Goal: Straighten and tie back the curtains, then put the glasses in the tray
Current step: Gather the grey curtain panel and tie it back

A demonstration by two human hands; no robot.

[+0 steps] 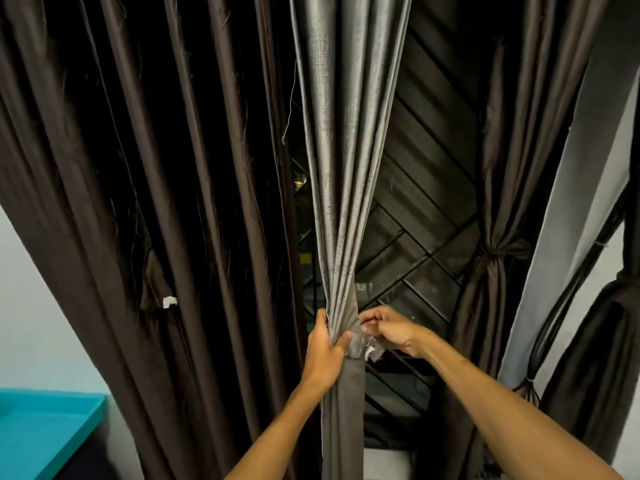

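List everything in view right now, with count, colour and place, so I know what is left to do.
grey curtain: one, silvery grey, centre, gathered at the hands
tie-back band: one, grey, wrapped round the gathered grey curtain
loose curtain: one, dark brown, left, hanging untied
tied curtains: two, dark brown, right, each bunched by a tie
window grille: one, dark, diagonal slats, behind the curtains
tray: one, teal, bottom left corner
wall: pale, far left
glasses: none in view
left hand: one, grips the gathered grey curtain
right hand: one, pinches the band's end
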